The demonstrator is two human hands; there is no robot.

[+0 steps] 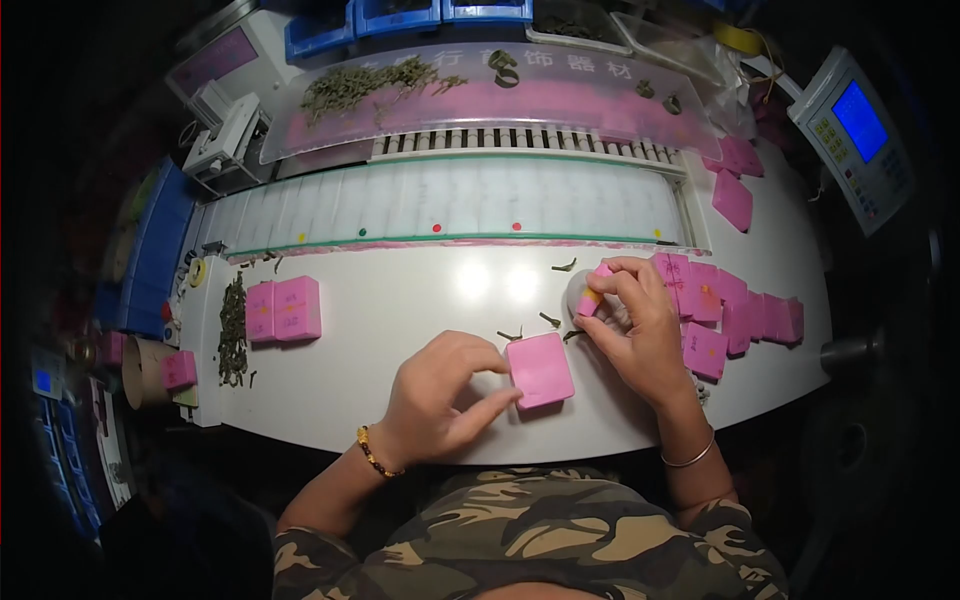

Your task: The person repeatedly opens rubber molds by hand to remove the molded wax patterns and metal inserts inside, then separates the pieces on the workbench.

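A square pink rubber-like block (540,371) lies near the table's front edge. My left hand (440,392) is at its left side, thumb and fingers curved but apart, with the thumb tip at the block's edge. To the upper right, my right hand (640,315) pinches a small pink piece with a yellow patch (592,294) between thumb and fingers. Partly behind that piece is a round greyish object (577,290). Small dark green twig-like pieces (550,320) are scattered between and above the hands.
Pink blocks are piled at the right (705,290), and two marked pink blocks (297,308) stand at the left beside a heap of green pieces (232,330). Behind runs a long white panel (450,200) with a green edge. A keypad display (855,130) stands back right.
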